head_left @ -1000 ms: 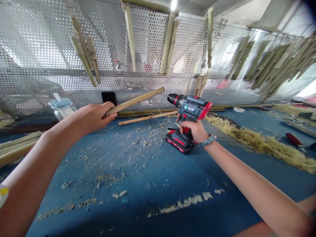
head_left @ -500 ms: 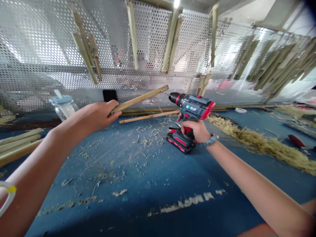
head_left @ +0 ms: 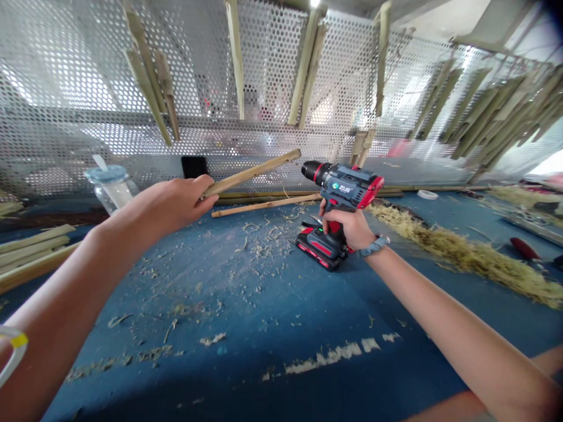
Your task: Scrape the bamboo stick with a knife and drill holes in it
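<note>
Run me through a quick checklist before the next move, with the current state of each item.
1. Left hand on the bamboo strip: ok, closed around its lower end.
2. Right hand on the cordless drill: ok, wrapped around the grip.
3. Drill bit fitted in the chuck: ok, a thin bit shows at the front.
4. Chuck tightened on the bit: cannot tell.
5. Bit touching the strip's end: not ok, they look apart in this view.
6. Battery pack on the drill: ok, attached below the grip.
</note>
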A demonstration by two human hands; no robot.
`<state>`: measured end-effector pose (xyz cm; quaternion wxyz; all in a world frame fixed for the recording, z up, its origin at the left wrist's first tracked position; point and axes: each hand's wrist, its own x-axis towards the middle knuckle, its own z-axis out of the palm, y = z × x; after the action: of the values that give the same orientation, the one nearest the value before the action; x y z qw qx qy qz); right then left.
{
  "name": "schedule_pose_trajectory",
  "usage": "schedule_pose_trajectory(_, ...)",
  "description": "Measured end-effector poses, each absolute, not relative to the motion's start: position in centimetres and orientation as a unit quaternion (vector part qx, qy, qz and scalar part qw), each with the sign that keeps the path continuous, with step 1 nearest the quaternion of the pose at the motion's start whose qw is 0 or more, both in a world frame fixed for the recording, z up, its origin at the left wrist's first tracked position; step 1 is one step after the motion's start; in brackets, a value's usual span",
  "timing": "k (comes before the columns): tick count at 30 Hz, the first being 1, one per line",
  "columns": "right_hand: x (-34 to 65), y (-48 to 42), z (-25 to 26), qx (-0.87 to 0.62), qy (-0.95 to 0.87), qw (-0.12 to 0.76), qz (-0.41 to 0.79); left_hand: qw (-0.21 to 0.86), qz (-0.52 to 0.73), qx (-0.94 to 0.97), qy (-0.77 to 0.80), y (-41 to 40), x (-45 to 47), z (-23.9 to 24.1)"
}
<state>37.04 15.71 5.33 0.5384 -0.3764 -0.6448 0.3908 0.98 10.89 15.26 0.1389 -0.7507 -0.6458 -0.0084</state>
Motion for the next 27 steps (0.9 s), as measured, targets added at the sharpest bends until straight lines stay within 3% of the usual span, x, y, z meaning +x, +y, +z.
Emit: schedule_pose_trajectory(27,35.6,14.2,5.9,-0.395,-0.663,0.514,0.375,0.192,-0.007,-0.732,-0.653,9.2,1.9,15.9)
